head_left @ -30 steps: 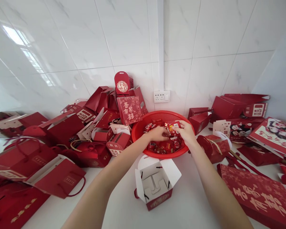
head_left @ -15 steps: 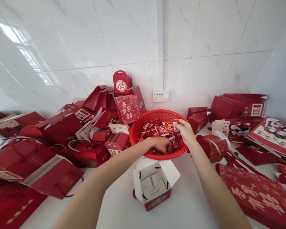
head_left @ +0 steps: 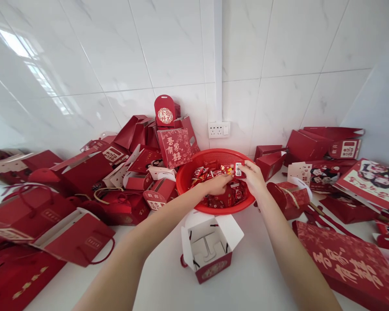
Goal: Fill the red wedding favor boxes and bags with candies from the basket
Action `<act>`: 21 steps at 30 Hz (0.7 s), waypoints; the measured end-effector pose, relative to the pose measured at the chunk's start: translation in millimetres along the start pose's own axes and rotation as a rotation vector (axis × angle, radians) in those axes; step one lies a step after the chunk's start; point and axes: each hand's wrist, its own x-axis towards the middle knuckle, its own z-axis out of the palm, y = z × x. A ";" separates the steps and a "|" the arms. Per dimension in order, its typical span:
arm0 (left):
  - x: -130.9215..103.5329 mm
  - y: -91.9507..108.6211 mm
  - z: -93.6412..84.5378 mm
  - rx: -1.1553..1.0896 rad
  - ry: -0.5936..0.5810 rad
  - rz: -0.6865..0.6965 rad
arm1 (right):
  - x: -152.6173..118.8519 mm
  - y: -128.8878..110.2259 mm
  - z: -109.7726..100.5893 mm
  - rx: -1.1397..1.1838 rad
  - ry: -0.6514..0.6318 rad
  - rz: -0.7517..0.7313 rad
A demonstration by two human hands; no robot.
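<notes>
A red plastic basket (head_left: 183, 190) holds many small red wrapped candies (head_left: 207, 201). Over its right side, my right hand (head_left: 253, 175) is closed on a small red packet (head_left: 238, 169) with a white label, gripped between thumb and fingers. My left hand (head_left: 218, 185) reaches across the middle of the basket, its fingertips close to that packet and drawn together. Whatever lies between the left fingers is too small to make out. Nearer me stands an open gift box (head_left: 213, 272), white inside and red outside, its flaps spread; I see only dark cord ends inside it.
Red gift boxes and bags (head_left: 84, 172) are heaped on the left. More boxes (head_left: 311, 147) crowd the right, including a large flat red box (head_left: 346, 263) near my right forearm. A tiled wall with a socket (head_left: 218, 129) rises behind the basket.
My left hand has risen from among the candies toward my right hand. The right hand still grips its packet, whose white label now faces me more. The open box stays in place.
</notes>
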 end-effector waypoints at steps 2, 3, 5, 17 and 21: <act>1.0 2.7 1.1 -0.037 0.000 0.066 | -0.6 -0.9 0.0 0.015 0.004 0.004; 1.2 3.5 1.7 -0.060 -0.012 0.092 | -0.9 -1.5 0.1 0.023 0.007 0.005; 1.2 3.3 3.0 -0.106 -0.041 0.119 | -1.4 -3.2 0.5 0.036 0.013 0.004; -1.4 -27.2 -15.8 -0.480 0.408 -0.084 | 0.1 -3.9 0.1 0.036 0.035 -0.019; -4.2 -30.8 -20.1 -0.647 0.519 -0.079 | -3.2 -5.7 2.3 0.000 -0.077 0.030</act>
